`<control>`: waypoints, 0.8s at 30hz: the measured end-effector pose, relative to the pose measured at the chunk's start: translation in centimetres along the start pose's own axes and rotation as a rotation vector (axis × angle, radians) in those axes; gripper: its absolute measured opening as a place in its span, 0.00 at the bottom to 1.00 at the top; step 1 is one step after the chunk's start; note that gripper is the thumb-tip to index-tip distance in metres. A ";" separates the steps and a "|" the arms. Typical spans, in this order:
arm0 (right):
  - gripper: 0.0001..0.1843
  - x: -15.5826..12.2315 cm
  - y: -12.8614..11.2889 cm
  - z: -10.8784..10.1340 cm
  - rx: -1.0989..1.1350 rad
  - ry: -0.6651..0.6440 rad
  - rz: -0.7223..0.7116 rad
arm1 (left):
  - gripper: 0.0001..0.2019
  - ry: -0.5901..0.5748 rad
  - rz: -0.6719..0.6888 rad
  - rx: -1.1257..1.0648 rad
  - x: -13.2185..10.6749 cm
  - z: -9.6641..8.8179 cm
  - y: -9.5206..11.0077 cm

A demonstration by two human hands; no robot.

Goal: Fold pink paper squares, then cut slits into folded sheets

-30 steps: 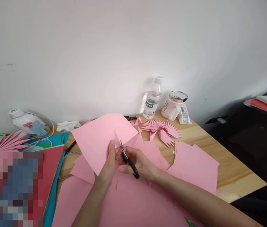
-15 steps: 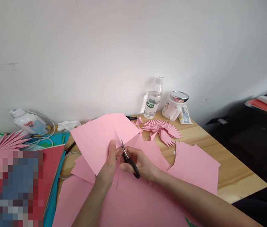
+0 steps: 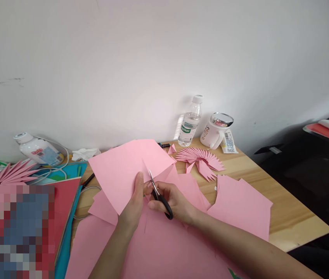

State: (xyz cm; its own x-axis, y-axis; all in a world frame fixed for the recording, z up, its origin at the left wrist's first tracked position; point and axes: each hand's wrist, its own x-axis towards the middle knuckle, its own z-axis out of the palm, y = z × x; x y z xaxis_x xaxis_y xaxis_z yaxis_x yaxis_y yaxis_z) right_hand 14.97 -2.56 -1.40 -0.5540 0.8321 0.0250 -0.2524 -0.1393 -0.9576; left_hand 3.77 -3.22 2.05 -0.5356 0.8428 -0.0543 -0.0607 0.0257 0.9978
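Note:
A pink sheet of paper is held up in front of me, pinched by my left hand with the thumb on its face. A slit runs into the sheet near its lower right. My right hand grips a pair of scissors with black handles, and their metal blades lie at that slit. The fingertips of both hands come close together under the sheet, where some fingers are hidden. More pink sheets spread across the table beneath my hands.
A pink folded-paper fan lies behind my right hand. A water bottle and a white mug stand by the wall. At left are a white bottle, cables, another folded fan and a red sheet. Pink sheets lie right.
Hands, scissors and paper hold nearly the same pose. The whole view has shifted very slightly, with things appearing a little farther right.

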 end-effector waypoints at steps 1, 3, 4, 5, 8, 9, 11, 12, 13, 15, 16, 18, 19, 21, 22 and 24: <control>0.21 0.0 0.0 0.0 0.005 -0.002 0.001 | 0.09 -0.001 -0.006 0.004 0.0 0.0 -0.1; 0.20 0.0 0.0 0.0 0.017 -0.006 -0.001 | 0.09 0.004 -0.030 0.009 0.1 -0.1 -0.3; 0.20 0.0 0.0 0.1 0.023 -0.009 -0.006 | 0.09 0.004 -0.044 0.007 0.2 -0.1 -0.4; 0.20 0.0 0.0 0.1 0.028 -0.014 -0.014 | 0.10 0.007 -0.052 0.006 0.2 -0.2 -0.4; 0.20 0.0 0.0 0.2 0.035 -0.020 -0.032 | 0.11 0.031 -0.044 0.040 0.2 -0.3 -0.4; 0.20 0.1 -0.1 0.2 0.034 -0.019 -0.031 | 0.12 0.032 -0.043 0.065 0.2 -0.3 -0.3; 0.20 0.1 0.0 0.2 0.028 -0.012 -0.021 | 0.13 0.023 -0.045 0.109 0.1 -0.3 -0.1; 0.20 0.1 0.1 0.2 0.024 -0.009 -0.015 | 0.14 0.016 -0.040 0.119 0.1 -0.4 -0.1; 0.20 0.1 0.1 0.1 0.019 -0.006 -0.012 | 0.14 0.012 -0.027 0.118 0.1 -0.4 0.0; 0.20 0.1 0.3 0.0 0.013 0.000 -0.007 | 0.15 -0.019 -0.024 0.097 0.1 -0.4 0.1; 0.20 0.1 0.4 0.0 0.011 0.001 -0.003 | 0.16 -0.057 -0.050 0.080 0.0 -0.4 0.2; 0.19 0.0 0.5 -0.1 0.010 -0.001 0.008 | 0.19 -0.155 -0.145 0.052 0.0 -0.5 0.2; 0.19 0.0 0.6 -0.2 0.012 -0.003 0.014 | 0.19 -0.194 -0.188 0.037 0.0 -0.5 0.1; 0.19 0.1 0.6 -0.2 0.013 -0.004 0.022 | 0.19 -0.214 -0.223 0.005 0.1 -0.5 -0.1; 0.18 0.1 0.7 -0.2 0.014 -0.004 0.023 | 0.19 -0.195 -0.214 -0.006 0.2 -0.5 -0.3; 0.19 0.1 0.7 -0.2 0.013 0.000 0.023 | 0.18 -0.105 -0.166 -0.007 0.3 -0.5 -0.6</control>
State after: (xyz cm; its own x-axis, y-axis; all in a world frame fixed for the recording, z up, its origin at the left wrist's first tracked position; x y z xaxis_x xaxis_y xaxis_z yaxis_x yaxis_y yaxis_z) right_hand 14.91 -2.46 -2.17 -0.5601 0.8284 0.0033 -0.2496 -0.1649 -0.9542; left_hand 3.23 -3.19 1.39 -0.4266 0.8789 -0.2135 -0.1470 0.1655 0.9752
